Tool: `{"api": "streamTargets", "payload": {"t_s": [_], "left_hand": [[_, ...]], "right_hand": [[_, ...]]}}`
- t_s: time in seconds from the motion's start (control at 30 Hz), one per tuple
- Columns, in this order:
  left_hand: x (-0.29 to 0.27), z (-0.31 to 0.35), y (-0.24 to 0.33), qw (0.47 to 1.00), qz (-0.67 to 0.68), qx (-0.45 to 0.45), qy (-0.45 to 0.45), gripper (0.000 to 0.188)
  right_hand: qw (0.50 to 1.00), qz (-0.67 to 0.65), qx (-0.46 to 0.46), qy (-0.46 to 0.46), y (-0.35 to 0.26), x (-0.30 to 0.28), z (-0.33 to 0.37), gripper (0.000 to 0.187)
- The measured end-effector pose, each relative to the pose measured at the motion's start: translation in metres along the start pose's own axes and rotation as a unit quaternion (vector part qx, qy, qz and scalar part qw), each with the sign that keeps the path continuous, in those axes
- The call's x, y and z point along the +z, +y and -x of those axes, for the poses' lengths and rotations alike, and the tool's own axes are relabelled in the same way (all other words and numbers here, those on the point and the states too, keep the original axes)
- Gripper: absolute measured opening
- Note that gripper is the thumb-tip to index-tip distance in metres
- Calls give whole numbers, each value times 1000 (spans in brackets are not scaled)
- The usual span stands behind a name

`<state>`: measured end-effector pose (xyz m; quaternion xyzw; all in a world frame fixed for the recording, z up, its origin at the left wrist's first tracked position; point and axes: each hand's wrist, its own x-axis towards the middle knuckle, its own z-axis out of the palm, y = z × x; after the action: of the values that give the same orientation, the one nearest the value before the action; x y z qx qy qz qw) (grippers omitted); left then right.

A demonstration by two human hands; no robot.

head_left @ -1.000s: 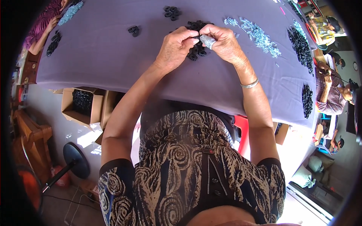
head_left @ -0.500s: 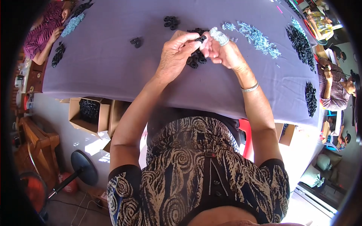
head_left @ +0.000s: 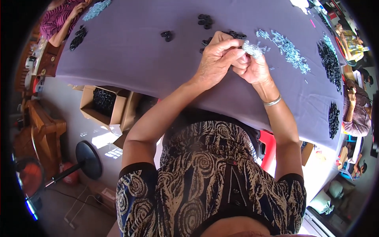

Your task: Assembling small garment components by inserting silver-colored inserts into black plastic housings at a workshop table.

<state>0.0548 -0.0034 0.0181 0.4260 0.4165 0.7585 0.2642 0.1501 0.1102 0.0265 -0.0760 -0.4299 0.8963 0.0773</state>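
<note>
"My left hand (head_left: 216,65) and my right hand (head_left: 254,71) meet above a purple-grey tablecloth (head_left: 138,59)."

"And the fingers?"

"On the left, thumb and forefinger press close together; whether something is pinched between them, I cannot tell. On the right, my fingers curl in against the left ones, their tips partly hidden, so I cannot tell what they grip. A pale, glittering clump (head_left: 252,49) sits at my right thumb (a silver bracelet (head_left: 272,101) circles that wrist)."

"Where are the black pieces (head_left: 235,34)?"

"Some lie just beyond my hands, which partly cover them. One small cluster (head_left: 205,21) rests farther across the cloth, and a smaller group (head_left: 167,36) sits off to the left, apart from my fingers."

"And on your right?"

"Slender silvery-blue pieces (head_left: 290,51), loosely strewn near my right hand, with a larger black heap (head_left: 329,65) toward the table's edge."
</note>
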Motion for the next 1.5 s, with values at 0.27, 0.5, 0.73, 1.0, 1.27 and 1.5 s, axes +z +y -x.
{"api": "streamTargets", "payload": {"t_s": [0.27,0.5,0.73,1.0,1.27,1.5], "left_hand": [[-24,-19,11,969,-230,80,31,13],[-105,-34,18,797,-586,71,130,14],[-127,-29,7,702,-701,-4,126,19],[-100,-35,8,838,-529,84,102,20],[-82,-29,5,866,-496,34,49,12],[-81,-31,3,889,-450,64,64,15]], "right_hand": [[997,49,-32,-49,-4,-6,-5,43],[944,171,-228,163,-22,-38,-8,22],[911,255,-256,198,-32,-53,-4,18],[918,183,-248,250,-40,-52,-4,18],[949,156,-170,213,-55,-52,8,53],[892,293,-196,283,-56,-59,8,51]]}}
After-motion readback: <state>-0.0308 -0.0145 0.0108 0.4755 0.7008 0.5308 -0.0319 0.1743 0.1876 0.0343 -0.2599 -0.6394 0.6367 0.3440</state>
